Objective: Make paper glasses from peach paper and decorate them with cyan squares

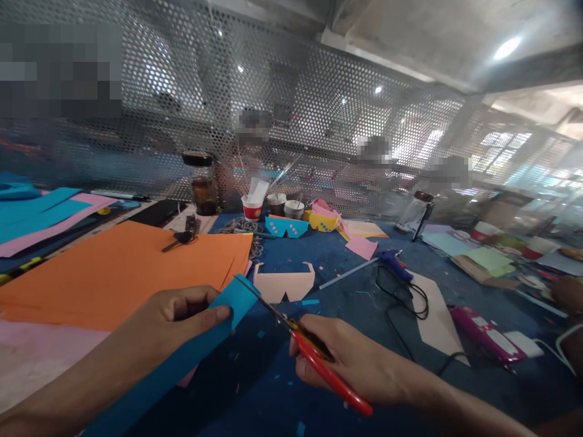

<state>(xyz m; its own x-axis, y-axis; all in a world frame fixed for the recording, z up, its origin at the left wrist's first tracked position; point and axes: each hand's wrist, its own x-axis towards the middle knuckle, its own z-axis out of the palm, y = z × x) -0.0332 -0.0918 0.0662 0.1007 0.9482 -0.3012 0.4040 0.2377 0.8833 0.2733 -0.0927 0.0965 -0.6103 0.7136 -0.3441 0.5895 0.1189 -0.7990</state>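
My left hand (180, 318) pinches a long blue paper strip (182, 358), thumb on top, and holds it slanting up to the right. My right hand (350, 358) grips red-handled scissors (314, 352). Their blades point up-left, and the tips meet the upper end of the blue strip beside a pink cut-out shape (285, 284) lying on the blue table (355, 303).
Orange paper sheets (118, 267) lie at left, with blue and pink sheets behind them. A blue glue gun (395, 264) with a black cord, a magenta tool (485, 334), cups, a jar (203, 185) and paper crafts stand further back. A perforated metal screen (291, 109) closes the far side. Another person's hand (569, 294) is at right.
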